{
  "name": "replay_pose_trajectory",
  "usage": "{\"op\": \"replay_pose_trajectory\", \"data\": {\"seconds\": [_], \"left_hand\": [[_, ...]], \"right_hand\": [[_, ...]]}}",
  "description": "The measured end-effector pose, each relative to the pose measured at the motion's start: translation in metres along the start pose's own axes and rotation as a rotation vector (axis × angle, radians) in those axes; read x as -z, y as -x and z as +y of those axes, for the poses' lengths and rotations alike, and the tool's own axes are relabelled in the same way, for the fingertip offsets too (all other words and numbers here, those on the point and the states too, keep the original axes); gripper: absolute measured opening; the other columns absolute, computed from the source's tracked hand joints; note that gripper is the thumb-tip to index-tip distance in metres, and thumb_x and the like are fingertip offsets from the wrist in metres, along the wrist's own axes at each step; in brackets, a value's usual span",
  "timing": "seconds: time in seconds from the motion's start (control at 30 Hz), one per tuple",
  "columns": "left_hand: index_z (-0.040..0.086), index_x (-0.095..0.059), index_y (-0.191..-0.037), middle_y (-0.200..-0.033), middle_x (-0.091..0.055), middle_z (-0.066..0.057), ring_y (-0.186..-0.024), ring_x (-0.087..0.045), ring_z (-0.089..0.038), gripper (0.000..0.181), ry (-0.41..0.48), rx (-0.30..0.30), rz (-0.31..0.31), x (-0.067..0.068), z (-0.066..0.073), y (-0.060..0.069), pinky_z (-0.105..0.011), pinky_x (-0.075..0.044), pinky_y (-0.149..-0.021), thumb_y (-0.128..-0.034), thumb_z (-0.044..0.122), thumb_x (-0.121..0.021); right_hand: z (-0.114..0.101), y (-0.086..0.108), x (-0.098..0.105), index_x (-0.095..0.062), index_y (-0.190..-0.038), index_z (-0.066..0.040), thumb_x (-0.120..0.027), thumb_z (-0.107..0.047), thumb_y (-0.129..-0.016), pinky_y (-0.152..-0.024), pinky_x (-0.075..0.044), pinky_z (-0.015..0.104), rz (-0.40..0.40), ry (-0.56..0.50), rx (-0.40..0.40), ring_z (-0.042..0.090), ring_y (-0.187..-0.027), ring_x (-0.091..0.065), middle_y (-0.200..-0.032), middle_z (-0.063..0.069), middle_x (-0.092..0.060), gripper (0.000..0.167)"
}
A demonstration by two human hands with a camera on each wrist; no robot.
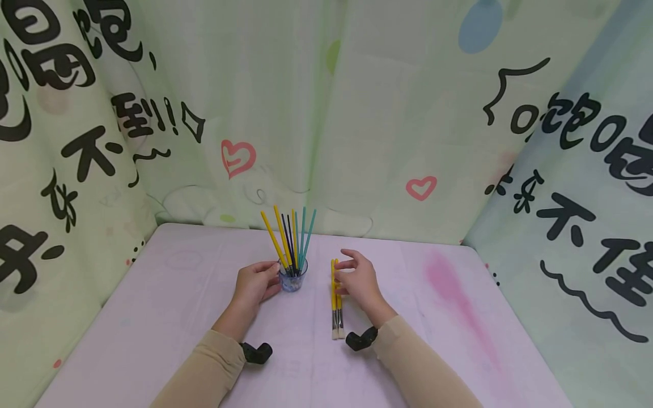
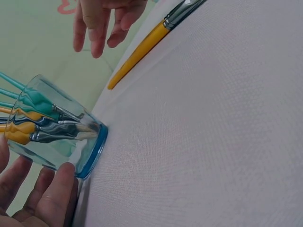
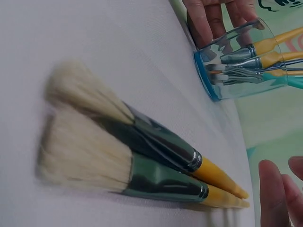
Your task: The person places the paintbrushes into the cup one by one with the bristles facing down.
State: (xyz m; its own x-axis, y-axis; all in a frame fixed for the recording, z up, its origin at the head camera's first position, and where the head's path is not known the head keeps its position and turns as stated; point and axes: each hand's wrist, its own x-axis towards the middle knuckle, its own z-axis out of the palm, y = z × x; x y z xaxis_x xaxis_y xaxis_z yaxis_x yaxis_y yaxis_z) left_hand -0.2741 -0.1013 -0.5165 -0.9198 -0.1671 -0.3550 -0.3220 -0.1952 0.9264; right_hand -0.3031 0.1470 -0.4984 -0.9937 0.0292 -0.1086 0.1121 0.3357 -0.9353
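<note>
A clear cup with a blue base stands upright, filled with several thin brushes with yellow, dark and teal handles, bristles down. My left hand holds the cup from its left side, thumb near the rim and other fingers lower; the left wrist view shows the fingertips against its wall. Two flat paintbrushes with yellow handles and pale bristles lie side by side right of the cup, bristles toward me. Over their handle ends hovers my right hand, fingers loosely bent, holding nothing; the left wrist view shows it apart from the handle.
A pale pink cloth covers the table, with a brighter pink stain at the right. Printed curtains hang behind and along both sides. Each wrist carries a black camera mount.
</note>
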Motion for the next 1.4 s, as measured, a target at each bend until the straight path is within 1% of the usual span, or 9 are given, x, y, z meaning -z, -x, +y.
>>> {"op": "replay_pose_trajectory", "data": {"seconds": [0.13,0.3,0.5,0.6,0.83,1.03,1.13,1.33,1.4], "left_hand": [[0.002,-0.073,-0.131,-0.119,-0.069,-0.013,-0.102,-0.068,-0.023,0.031,-0.001,-0.004,0.001,0.0,0.0,0.001,-0.039,-0.068,-0.094,-0.1048,0.019,-0.071],[0.004,-0.073,-0.132,-0.122,-0.069,-0.014,-0.103,-0.068,-0.023,0.032,-0.017,-0.006,0.004,0.0,0.001,0.001,-0.038,-0.068,-0.094,-0.1051,0.021,-0.071],[0.004,-0.073,-0.132,-0.122,-0.069,-0.015,-0.104,-0.068,-0.024,0.031,-0.014,-0.005,0.004,0.0,0.001,0.001,-0.039,-0.068,-0.095,-0.1051,0.021,-0.071],[0.005,-0.073,-0.132,-0.122,-0.069,-0.014,-0.105,-0.068,-0.024,0.031,-0.019,-0.002,0.003,0.0,0.0,0.0,-0.039,-0.068,-0.096,-0.1053,0.021,-0.071],[0.004,-0.074,-0.131,-0.121,-0.069,-0.014,-0.106,-0.068,-0.025,0.03,-0.022,-0.004,0.004,0.0,-0.001,-0.001,-0.039,-0.068,-0.094,-0.1053,0.02,-0.071],[0.004,-0.074,-0.131,-0.122,-0.069,-0.014,-0.106,-0.068,-0.025,0.03,-0.021,-0.007,0.001,0.0,-0.001,-0.001,-0.039,-0.068,-0.094,-0.1055,0.021,-0.071],[0.004,-0.074,-0.131,-0.122,-0.069,-0.014,-0.107,-0.068,-0.025,0.03,-0.022,-0.007,0.001,0.0,-0.001,0.0,-0.039,-0.068,-0.094,-0.1054,0.021,-0.071],[0.004,-0.074,-0.13,-0.122,-0.068,-0.014,-0.108,-0.067,-0.026,0.03,-0.02,-0.011,-0.002,0.001,0.0,0.001,-0.039,-0.068,-0.094,-0.1053,0.02,-0.071],[0.004,-0.074,-0.13,-0.122,-0.068,-0.014,-0.107,-0.068,-0.026,0.03,-0.019,-0.013,-0.003,0.002,0.0,0.001,-0.039,-0.068,-0.095,-0.1054,0.02,-0.07]], "right_hand": [[0.002,0.0,0.003,-0.054,-0.156,-0.012,-0.077,-0.002,-0.095,-0.066,-0.069,0.038,0.006,0.057,-0.021,0.023,-0.082,-0.075,-0.117,0.016,-0.071,0.066],[0.005,-0.002,0.008,-0.056,-0.153,-0.012,-0.079,-0.005,-0.095,-0.065,-0.069,0.035,0.002,0.143,-0.051,0.024,-0.082,-0.073,-0.108,0.013,-0.069,0.063],[0.006,-0.005,0.011,-0.059,-0.15,-0.013,-0.08,-0.006,-0.094,-0.062,-0.067,0.031,-0.036,0.206,-0.132,0.024,-0.077,-0.072,-0.103,0.012,-0.068,0.06],[0.006,-0.006,0.011,-0.061,-0.147,-0.011,-0.08,-0.005,-0.094,-0.061,-0.067,0.03,-0.055,0.233,-0.157,0.022,-0.073,-0.071,-0.103,0.013,-0.07,0.057],[0.004,-0.01,0.007,-0.062,-0.144,-0.009,-0.083,-0.006,-0.091,-0.058,-0.065,0.028,-0.05,0.284,-0.189,0.02,-0.07,-0.068,-0.098,0.013,-0.07,0.057],[0.003,-0.014,0.002,-0.063,-0.142,-0.009,-0.084,-0.004,-0.089,-0.053,-0.061,0.023,-0.045,0.359,-0.212,0.017,-0.059,-0.064,-0.09,0.011,-0.07,0.057],[0.002,-0.015,0.001,-0.063,-0.141,-0.007,-0.081,-0.002,-0.088,-0.05,-0.058,0.022,-0.054,0.41,-0.206,0.016,-0.054,-0.063,-0.086,0.011,-0.071,0.056],[-0.004,-0.012,-0.001,-0.065,-0.135,-0.004,-0.079,-0.001,-0.087,-0.049,-0.056,0.02,-0.065,0.509,-0.213,0.015,-0.055,-0.065,-0.09,0.014,-0.071,0.051],[-0.006,-0.01,-0.002,-0.066,-0.134,-0.003,-0.078,-0.002,-0.087,-0.049,-0.055,0.02,-0.07,0.548,-0.203,0.015,-0.056,-0.066,-0.091,0.013,-0.07,0.049]]}}
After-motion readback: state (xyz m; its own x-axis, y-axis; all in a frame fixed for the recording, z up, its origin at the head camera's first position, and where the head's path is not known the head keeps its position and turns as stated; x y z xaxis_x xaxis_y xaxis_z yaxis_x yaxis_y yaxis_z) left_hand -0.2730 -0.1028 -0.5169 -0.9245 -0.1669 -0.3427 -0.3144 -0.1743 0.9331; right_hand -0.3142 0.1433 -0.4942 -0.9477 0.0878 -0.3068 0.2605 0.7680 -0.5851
